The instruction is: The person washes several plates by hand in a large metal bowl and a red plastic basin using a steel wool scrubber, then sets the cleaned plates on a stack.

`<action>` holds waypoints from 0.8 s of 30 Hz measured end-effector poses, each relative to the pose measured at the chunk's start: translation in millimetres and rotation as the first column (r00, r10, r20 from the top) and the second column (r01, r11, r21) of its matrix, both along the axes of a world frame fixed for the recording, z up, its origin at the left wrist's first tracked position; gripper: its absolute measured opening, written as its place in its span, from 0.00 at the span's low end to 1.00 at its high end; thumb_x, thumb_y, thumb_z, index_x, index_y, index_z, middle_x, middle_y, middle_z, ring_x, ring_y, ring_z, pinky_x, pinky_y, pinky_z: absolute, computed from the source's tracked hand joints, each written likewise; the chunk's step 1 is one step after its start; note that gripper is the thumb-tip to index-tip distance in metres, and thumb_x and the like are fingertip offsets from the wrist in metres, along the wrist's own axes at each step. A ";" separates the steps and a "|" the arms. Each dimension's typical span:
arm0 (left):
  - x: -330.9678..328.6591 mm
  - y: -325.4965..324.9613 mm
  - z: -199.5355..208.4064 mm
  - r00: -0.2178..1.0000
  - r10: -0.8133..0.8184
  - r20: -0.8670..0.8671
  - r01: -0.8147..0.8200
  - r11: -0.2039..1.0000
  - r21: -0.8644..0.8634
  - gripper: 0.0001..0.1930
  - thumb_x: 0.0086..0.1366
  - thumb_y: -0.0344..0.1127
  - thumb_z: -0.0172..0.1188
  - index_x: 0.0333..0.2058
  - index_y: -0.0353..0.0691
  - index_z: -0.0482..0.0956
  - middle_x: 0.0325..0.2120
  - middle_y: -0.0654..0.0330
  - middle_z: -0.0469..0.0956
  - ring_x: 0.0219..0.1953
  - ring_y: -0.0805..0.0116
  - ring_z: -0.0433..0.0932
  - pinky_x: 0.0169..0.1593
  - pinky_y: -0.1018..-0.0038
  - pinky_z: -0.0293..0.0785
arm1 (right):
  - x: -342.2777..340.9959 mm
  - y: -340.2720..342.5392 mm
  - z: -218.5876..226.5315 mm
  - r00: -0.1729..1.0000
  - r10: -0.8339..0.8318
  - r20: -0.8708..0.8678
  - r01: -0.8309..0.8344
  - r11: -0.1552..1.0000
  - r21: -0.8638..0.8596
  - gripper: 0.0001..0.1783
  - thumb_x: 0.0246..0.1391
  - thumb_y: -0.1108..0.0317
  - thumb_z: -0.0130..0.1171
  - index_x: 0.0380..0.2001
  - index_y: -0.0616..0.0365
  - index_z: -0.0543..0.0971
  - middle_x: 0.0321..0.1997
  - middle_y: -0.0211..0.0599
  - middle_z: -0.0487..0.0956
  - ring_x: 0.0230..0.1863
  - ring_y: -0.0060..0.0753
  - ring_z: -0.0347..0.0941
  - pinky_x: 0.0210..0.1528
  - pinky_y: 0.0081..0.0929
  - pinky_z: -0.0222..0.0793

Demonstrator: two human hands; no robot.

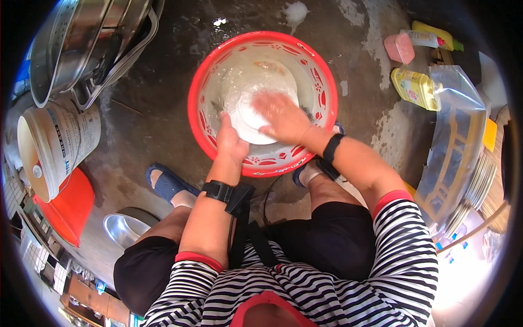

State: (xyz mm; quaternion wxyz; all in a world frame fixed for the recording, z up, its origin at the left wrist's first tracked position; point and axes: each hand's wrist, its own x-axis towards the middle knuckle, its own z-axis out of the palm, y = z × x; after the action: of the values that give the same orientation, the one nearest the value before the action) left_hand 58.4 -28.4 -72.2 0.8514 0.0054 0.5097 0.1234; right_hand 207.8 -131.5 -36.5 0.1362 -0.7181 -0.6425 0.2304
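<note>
A red-rimmed basin (202,65) with red patterns on its pale inner wall stands on the floor in front of me and holds water. In it is a white plate (257,136), tilted toward the near side. My left hand (231,143) grips the plate's left edge, thumb pointing up along it. My right hand (280,115) is over the plate's face, its fingers smeared by motion; whether anything is in them cannot be seen. Beyond it another pale round dish (283,82) shows under the water, its shape blurred by ripples.
Large metal pans (81,43) stand at the far left, above a white bucket (76,131) and a red tub (71,204). A steel bowl (122,229) is near my left leg. On the right lie a yellow bottle (414,87), a pink container (399,49) and stacked plates (482,180).
</note>
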 end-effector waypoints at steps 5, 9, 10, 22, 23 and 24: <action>9.0 2.6 16.4 1.000 0.014 -0.018 -0.014 1.000 0.002 0.30 0.72 0.56 0.32 0.62 0.39 0.59 0.61 0.54 0.62 0.63 0.54 0.61 0.66 0.59 0.55 | 33.7 42.4 -11.1 0.942 -0.297 0.155 0.299 0.954 0.012 0.27 0.55 0.53 0.51 0.56 0.53 0.70 0.63 0.43 0.65 0.64 0.49 0.57 0.65 0.46 0.48; 8.2 3.5 15.6 0.994 0.065 0.085 -0.061 0.997 -0.049 0.28 0.72 0.53 0.34 0.61 0.39 0.60 0.61 0.53 0.63 0.62 0.54 0.62 0.65 0.57 0.55 | -2.5 56.8 -24.6 0.963 -0.205 0.172 0.206 0.978 0.017 0.24 0.58 0.54 0.46 0.53 0.53 0.73 0.62 0.44 0.65 0.64 0.49 0.56 0.65 0.48 0.48; 4.9 4.6 13.9 0.994 0.070 0.083 -0.066 0.997 -0.050 0.28 0.72 0.53 0.34 0.61 0.39 0.60 0.61 0.53 0.63 0.62 0.54 0.62 0.65 0.57 0.55 | -13.4 53.5 -12.5 0.986 -0.087 0.146 0.086 0.996 0.013 0.23 0.56 0.56 0.48 0.52 0.53 0.73 0.61 0.43 0.67 0.64 0.49 0.56 0.65 0.47 0.50; 5.5 12.8 42.1 0.997 0.076 -0.020 -0.067 0.955 0.290 0.17 0.68 0.30 0.51 0.53 0.32 0.66 0.48 0.53 0.74 0.50 0.62 0.74 0.55 0.65 0.70 | 34.4 -48.8 27.4 0.995 -0.095 0.029 0.096 0.995 -0.024 0.16 0.39 0.70 0.59 0.37 0.57 0.79 0.49 0.42 0.75 0.54 0.45 0.68 0.53 0.41 0.65; 5.4 14.3 48.9 0.998 0.042 -0.051 -0.019 0.923 0.383 0.16 0.67 0.30 0.51 0.52 0.31 0.67 0.48 0.54 0.75 0.50 0.63 0.74 0.54 0.67 0.70 | 38.1 -40.2 29.5 0.973 -0.230 0.003 0.229 0.971 0.061 0.16 0.41 0.70 0.58 0.38 0.57 0.78 0.48 0.43 0.75 0.52 0.46 0.68 0.53 0.41 0.66; 5.9 16.1 55.6 0.996 0.011 -0.085 0.030 0.882 0.471 0.15 0.67 0.29 0.51 0.51 0.31 0.69 0.47 0.54 0.75 0.49 0.65 0.74 0.54 0.69 0.70 | 42.5 -31.1 32.5 0.933 -0.358 -0.035 0.359 0.922 0.142 0.16 0.42 0.69 0.58 0.39 0.58 0.78 0.46 0.45 0.76 0.50 0.48 0.69 0.52 0.42 0.66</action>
State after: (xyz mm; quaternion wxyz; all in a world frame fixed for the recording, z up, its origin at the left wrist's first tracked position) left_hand 64.3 -12.3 -16.6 0.8025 0.2202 0.5002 0.2392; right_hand 250.3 -162.7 -4.0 0.2309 -0.8106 -0.5147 0.1572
